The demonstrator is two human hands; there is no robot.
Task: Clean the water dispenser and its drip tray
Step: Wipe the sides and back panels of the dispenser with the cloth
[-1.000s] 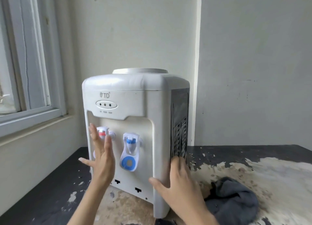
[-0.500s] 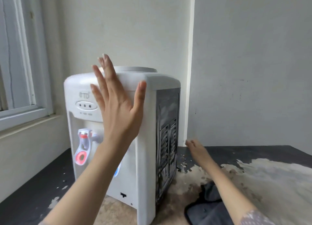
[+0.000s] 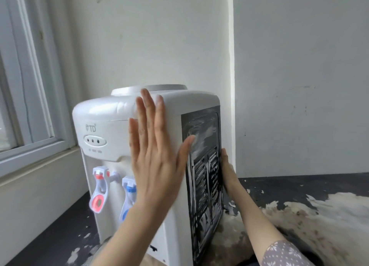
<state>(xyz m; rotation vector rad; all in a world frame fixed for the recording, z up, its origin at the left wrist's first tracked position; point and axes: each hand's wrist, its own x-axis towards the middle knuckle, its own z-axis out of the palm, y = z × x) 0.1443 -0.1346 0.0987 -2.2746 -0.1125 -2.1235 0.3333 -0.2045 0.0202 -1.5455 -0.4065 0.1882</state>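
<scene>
A window [image 3: 30,86] is at my left. The dispenser [image 3: 111,114] stands on the worn counter [image 3: 319,188] by the wall. My left hand [image 3: 157,162] lies flat, fingers straight, on its front corner. My right hand [image 3: 228,172] reaches behind its rear edge, its grip hidden.

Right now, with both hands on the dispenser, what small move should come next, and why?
Probably turn the dispenser a little more. The left hand lies flat on its front corner, the right hand reaches behind its rear edge, and the streaky dark side panel faces the camera only at an angle.
</scene>
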